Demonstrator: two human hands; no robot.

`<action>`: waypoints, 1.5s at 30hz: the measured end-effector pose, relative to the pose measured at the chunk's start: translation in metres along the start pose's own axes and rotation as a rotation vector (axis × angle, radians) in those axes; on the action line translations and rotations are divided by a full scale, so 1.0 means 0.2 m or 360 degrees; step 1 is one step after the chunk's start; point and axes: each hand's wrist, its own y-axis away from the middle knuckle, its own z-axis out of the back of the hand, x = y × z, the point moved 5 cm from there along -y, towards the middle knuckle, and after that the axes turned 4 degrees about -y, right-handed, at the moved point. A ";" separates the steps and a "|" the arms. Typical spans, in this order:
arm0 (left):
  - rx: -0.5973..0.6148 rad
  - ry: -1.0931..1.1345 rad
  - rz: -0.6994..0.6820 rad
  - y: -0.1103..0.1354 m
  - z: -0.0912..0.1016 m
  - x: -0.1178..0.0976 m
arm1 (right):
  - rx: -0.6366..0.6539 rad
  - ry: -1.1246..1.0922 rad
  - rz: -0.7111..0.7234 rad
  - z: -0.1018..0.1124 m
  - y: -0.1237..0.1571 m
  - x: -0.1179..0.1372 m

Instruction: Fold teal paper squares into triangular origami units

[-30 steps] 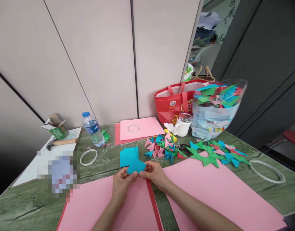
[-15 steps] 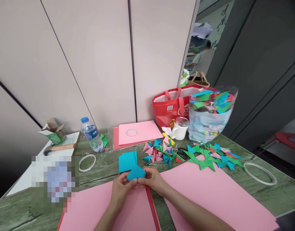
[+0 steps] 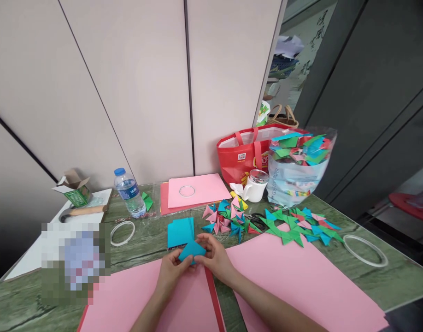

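One folded blue paper (image 3: 191, 250) is pinched in left hand (image 3: 170, 271) and right hand (image 3: 218, 262), each grip closed; one bottle (image 3: 130, 194), one mug (image 3: 257, 189) noted behind.

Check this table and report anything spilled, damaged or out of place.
Nothing looks spilled or damaged. The wooden-handled tool in front of the open box seems an odd companion for folded paper pieces, and the blue stack behind the held paper isn't squared up. A pixelated area at left can't be judged.
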 end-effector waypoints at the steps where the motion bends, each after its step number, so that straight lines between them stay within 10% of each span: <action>1: 0.0015 -0.0004 -0.0010 0.00 0.00 0.00 | -0.0003 -0.0005 0.0021 0.00 0.00 0.00; 27: -0.0281 -0.0072 -0.0341 0.03 0.05 -0.06 | 0.0018 0.0456 0.0285 -0.01 0.02 0.10; 33: -0.0126 0.0245 -0.0131 0.02 0.02 -0.02 | 0.0056 0.0080 -0.0082 -0.02 0.02 0.07; 45: 0.0103 -0.0074 -0.0052 0.03 -0.03 -0.02 | 0.0173 0.0120 -0.0090 -0.02 -0.01 0.06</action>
